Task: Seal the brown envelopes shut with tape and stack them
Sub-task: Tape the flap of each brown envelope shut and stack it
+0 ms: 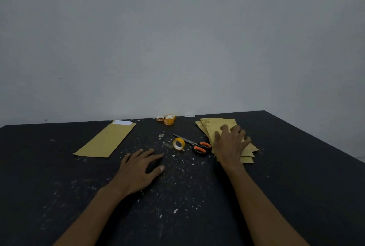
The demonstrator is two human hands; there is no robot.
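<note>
Left hand [141,168] flat on table [59,176], right hand [229,147] splayed atop envelope pile [217,124], both grips apart; tape roll [178,144], scissors [201,148] between.

Both bare forearms reach forward from the near edge and lean in toward each other, the left one slanting rightward and the right one leftward. The left hand [141,168] lies flat, palm down, its fingers straight and a little spread and its thumb held out to the right. The right hand [230,145] is farther forward, palm down, with its fingers fanned wide and bent at the knuckles, tips pointing downward.
</note>
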